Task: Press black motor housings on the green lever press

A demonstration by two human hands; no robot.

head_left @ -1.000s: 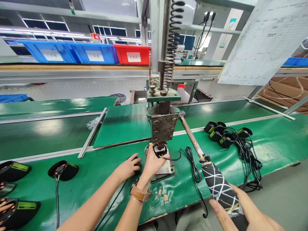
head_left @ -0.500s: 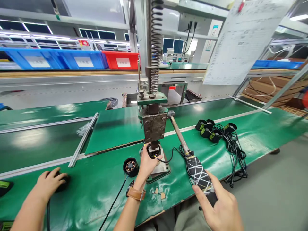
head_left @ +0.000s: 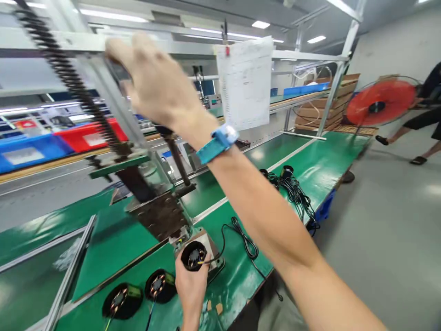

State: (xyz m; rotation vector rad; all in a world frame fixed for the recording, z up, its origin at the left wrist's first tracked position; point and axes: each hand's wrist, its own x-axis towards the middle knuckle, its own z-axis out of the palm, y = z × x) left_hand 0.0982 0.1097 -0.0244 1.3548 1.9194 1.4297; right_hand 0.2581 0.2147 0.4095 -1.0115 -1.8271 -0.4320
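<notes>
My left hand (head_left: pixel 191 282) is closed round a black round motor housing (head_left: pixel 194 255) with a cord, on the base plate (head_left: pixel 213 252) of a hand press. Copper-coloured parts show inside it. My right hand (head_left: pixel 155 82) is raised high and blurred, its fingers curled round the upper end of the press lever (head_left: pixel 177 158); the hand covers most of the grip. The press ram block (head_left: pixel 160 216) sits above and left of the held housing. Beside my left hand stand two similar housings, one nearer (head_left: pixel 160 285) and one farther left (head_left: pixel 122 301).
More black housings (head_left: pixel 286 172) with bundled cords (head_left: pixel 298 195) lie on the green bench to the right. A paper sheet (head_left: pixel 244 85) hangs from the frame. Blue and red bins (head_left: pixel 89 135) stand behind. A red fan (head_left: pixel 381 103) and a person (head_left: pixel 430 115) are at far right.
My right hand has swung the lever from low right to high up. The view has turned right and tilted. Another housing now stands left; a co-worker's hand has left the view.
</notes>
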